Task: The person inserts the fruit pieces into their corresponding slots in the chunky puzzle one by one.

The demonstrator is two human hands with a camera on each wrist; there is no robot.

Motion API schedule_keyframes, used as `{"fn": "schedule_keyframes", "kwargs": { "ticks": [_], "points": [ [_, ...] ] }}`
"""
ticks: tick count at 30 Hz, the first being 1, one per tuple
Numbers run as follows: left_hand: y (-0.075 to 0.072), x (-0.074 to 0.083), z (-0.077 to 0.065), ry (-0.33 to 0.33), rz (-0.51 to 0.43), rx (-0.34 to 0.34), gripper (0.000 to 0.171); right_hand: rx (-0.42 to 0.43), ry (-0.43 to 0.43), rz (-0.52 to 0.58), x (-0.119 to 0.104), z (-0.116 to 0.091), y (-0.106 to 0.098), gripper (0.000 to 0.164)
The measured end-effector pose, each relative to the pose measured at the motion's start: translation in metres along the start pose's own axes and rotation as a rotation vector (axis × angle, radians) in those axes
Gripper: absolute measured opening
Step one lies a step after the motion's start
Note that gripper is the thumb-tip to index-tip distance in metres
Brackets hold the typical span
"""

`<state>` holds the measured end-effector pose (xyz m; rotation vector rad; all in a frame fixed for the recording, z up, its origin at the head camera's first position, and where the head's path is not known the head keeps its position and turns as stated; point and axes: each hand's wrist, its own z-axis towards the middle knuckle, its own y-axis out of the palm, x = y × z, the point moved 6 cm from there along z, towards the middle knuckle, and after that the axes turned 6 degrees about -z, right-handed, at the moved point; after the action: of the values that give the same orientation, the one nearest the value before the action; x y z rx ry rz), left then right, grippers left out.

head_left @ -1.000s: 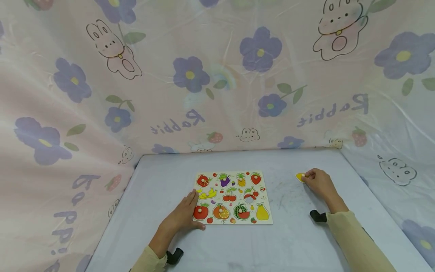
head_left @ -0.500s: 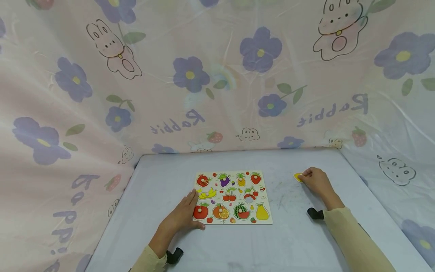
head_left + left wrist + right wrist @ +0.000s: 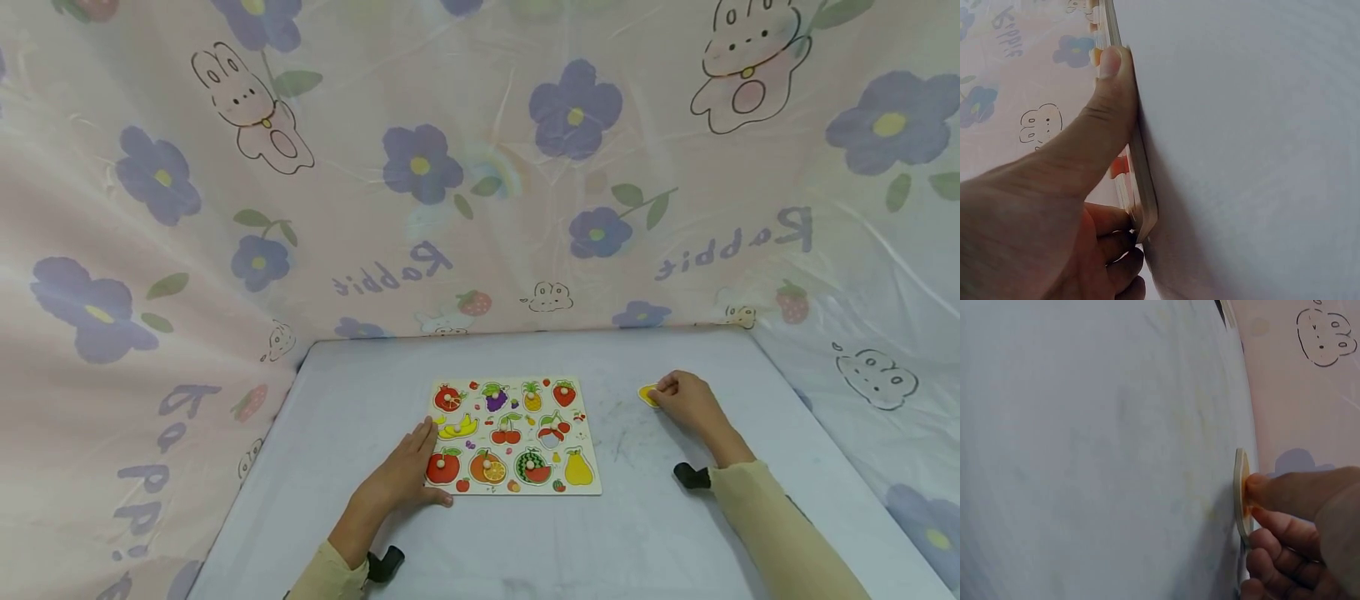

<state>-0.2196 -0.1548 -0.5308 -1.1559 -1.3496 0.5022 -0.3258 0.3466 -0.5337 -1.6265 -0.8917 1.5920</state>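
A wooden fruit puzzle board [image 3: 480, 494] lies flat on the table, with several fruit pictures in rows, many bearing small knobs. My left hand [image 3: 401, 471] rests at its near left corner, fingers along the left edge and thumb at the front edge. In the left wrist view the thumb [image 3: 1110, 94] lies along the board's side. Right of the board, my right hand [image 3: 690, 404] pinches a yellow puzzle piece [image 3: 647, 395] with a pale border. The right wrist view shows this piece [image 3: 1239, 494] edge-on, close over the table; the fingers hide its knob.
A white cloth covers the table [image 3: 525, 550]. Patterned curtains [image 3: 480, 208] with rabbits and flowers stand behind it and at both sides. Black wrist mounts show at the left wrist [image 3: 386, 565] and the right wrist [image 3: 692, 476].
My right hand has moved a little to the left, toward the board, carrying the yellow puzzle piece. The left hand and the board have stayed in place.
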Motion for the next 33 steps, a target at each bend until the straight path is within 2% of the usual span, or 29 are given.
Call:
{"fn": "schedule_keyframes", "kwargs": {
  "ticks": [18, 24, 33],
  "points": [
    [-0.001, 0.002, -0.001, -0.008, -0.008, 0.001, 0.124, -0.024, -0.084, 0.044, -0.042, -0.015, 0.025, 0.025],
    [0.0, 0.001, -0.001, -0.005, -0.006, 0.002, 0.125, -0.028, -0.134, 0.047, -0.055, -0.022, 0.03, 0.024],
    [-0.001, 0.001, -0.001, 0.0, -0.006, 0.003, 0.125, -0.048, -0.27, 0.054, -0.082, -0.037, 0.036, 0.018]
  ]
}}
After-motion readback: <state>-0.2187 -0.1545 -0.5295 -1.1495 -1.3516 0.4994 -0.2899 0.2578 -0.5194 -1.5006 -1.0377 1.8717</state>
